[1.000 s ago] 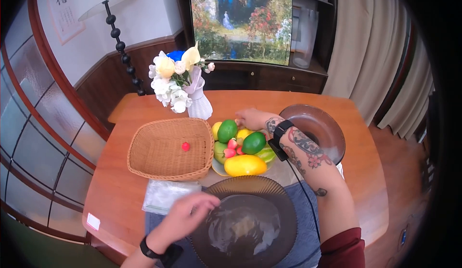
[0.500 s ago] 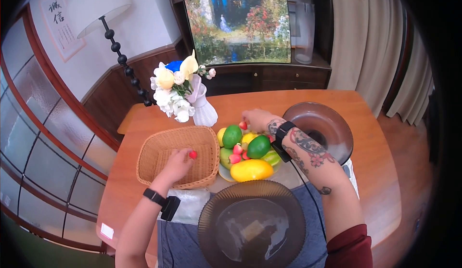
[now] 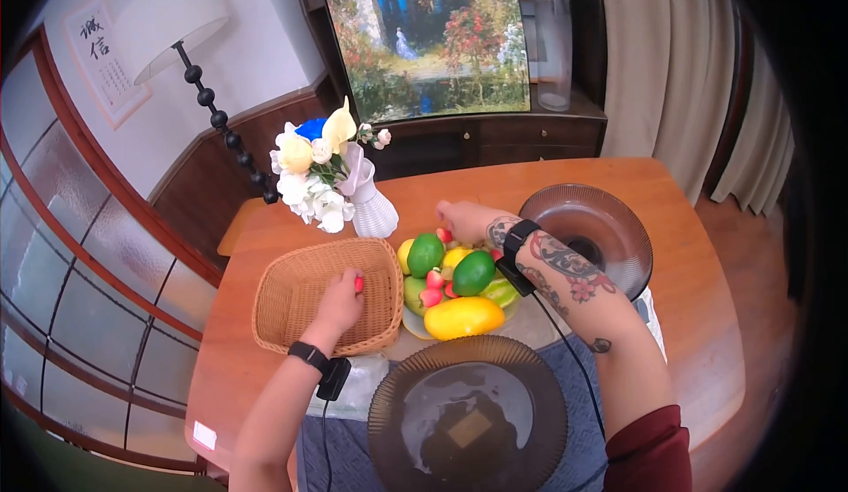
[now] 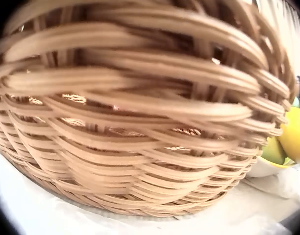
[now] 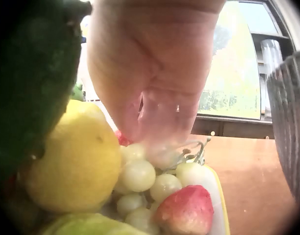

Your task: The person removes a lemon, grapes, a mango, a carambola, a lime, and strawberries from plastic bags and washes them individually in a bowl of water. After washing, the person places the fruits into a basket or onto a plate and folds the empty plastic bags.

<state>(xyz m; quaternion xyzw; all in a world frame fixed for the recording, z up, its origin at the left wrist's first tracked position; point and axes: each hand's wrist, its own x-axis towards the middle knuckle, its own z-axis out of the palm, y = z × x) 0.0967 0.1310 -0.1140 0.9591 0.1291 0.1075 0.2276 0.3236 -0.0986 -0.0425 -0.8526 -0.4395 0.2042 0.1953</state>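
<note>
Inside the wicker basket (image 3: 291,302), left hand (image 3: 340,302) fingers curl onto a small red fruit (image 3: 359,283). Right hand (image 3: 468,220) fingers pinch another red fruit (image 3: 446,234) at the fruit bowl's (image 3: 415,322) 12 o'clock edge; table (image 3: 689,253) beneath.

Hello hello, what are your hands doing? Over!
Left hand pinches small red fruit inside basket. Right hand holds another red fruit over fruit bowl.
</note>
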